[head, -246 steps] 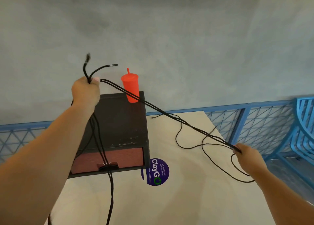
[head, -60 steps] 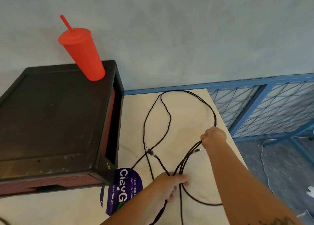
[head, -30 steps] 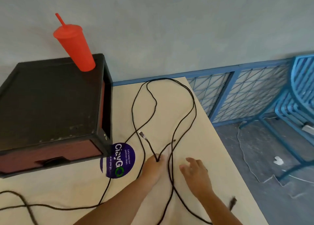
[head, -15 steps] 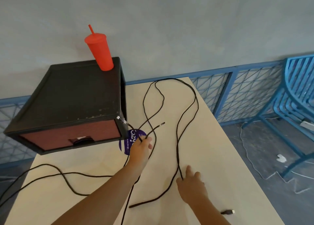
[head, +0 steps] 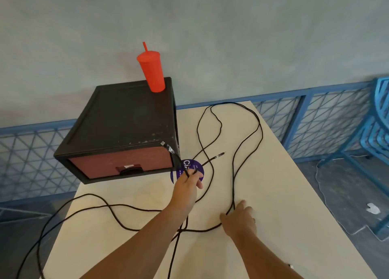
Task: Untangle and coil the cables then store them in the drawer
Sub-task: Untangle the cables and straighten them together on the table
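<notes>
Long black cables [head: 233, 169] loop across the pale table [head: 273, 194], reaching its far edge and trailing off the left side. My left hand [head: 187, 186] is raised above the table centre and pinches two cable ends; their plugs stick up, one [head: 168, 147] toward the drawer box, one [head: 219, 155] to the right. My right hand [head: 240, 219] lies on the table with fingers pressing a cable strand. The black box [head: 126, 118] with a closed reddish drawer [head: 122, 163] stands at the back left.
A red tumbler with a straw [head: 152, 70] stands on the box's back right corner. A purple round sticker [head: 187, 169] lies partly behind my left hand. Blue mesh railing [head: 315, 118] runs behind the table, and a blue chair [head: 376, 131] stands to the right.
My left hand has lifted the two cable ends up from the table. My right hand has settled onto a cable strand. The view has pulled back and shifted left.
</notes>
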Demonstrator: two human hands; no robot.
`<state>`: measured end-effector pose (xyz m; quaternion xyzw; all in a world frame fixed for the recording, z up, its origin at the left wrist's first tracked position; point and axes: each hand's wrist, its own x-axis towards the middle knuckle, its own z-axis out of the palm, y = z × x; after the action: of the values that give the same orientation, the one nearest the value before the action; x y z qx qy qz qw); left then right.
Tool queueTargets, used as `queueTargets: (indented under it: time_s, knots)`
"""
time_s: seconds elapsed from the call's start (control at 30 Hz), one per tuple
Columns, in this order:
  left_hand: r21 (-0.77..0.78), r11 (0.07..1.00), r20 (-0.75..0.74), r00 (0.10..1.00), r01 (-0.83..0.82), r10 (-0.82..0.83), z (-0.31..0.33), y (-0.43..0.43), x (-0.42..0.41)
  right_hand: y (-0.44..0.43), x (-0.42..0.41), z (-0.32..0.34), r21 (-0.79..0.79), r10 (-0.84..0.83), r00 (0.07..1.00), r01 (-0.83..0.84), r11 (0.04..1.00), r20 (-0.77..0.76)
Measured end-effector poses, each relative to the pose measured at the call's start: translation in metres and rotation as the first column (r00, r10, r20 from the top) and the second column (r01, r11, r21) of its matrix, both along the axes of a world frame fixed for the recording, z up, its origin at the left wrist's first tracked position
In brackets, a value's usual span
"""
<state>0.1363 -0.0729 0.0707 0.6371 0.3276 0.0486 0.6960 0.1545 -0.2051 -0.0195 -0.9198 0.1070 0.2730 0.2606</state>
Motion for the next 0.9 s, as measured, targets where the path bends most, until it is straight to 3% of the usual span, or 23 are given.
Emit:
queueTargets:
  time_s: [0.33, 0.5, 0.57, 0.63, 0.7, 0.73, 0.77, 0.83, 0.9]
  knots:
    - [-0.010, 0.999, 0.064, 0.997, -0.039, 0.039, 0.011, 0.032, -0.026, -0.079, 0.028, -0.010, -0.237, -0.036, 0.998, 0.048, 0.970, 0.052]
    - [0.024, 0.997, 0.053, 0.996, 0.068, -0.069, 0.010, 0.033, -0.026, -0.091, 0.025, -0.006, -0.259, -0.041, 0.999, 0.044, 0.965, 0.016]
    - [0.084, 0.987, 0.023, 0.990, 0.140, -0.142, 0.008, 0.031, -0.026, -0.081, 0.024, 0.003, -0.280, -0.011, 0.997, 0.031, 0.959, 0.073]
    - [0.152, 0.965, -0.012, 0.977, 0.212, -0.213, 0.007, 0.028, -0.026, -0.059, 0.024, 0.021, -0.270, 0.151, 0.965, -0.091, 0.959, 0.213]
    - [0.195, 0.942, -0.029, 0.962, 0.272, -0.272, 0.008, 0.027, -0.026, -0.028, 0.025, 0.045, -0.099, 0.282, 0.894, -0.264, 0.959, 0.347]
    - [0.221, 0.931, -0.031, 0.956, 0.292, -0.292, 0.008, 0.027, -0.027, -0.010, 0.024, 0.062, 0.074, 0.264, 0.897, -0.308, 0.949, 0.355]
    - [0.256, 0.919, -0.026, 0.952, 0.301, -0.304, 0.009, 0.027, -0.027, 0.008, 0.021, 0.081, 0.291, 0.198, 0.939, -0.281, 0.915, 0.283]
    - [0.301, 0.896, -0.009, 0.940, 0.327, -0.340, 0.007, 0.022, -0.026, 0.038, 0.010, 0.112, 0.648, 0.135, 0.991, -0.089, 0.757, -0.023]
    - [0.365, 0.855, -0.005, 0.919, 0.369, -0.395, 0.015, 0.013, -0.029, 0.061, 0.000, 0.122, 0.716, 0.226, 0.972, -0.113, 0.689, -0.065]
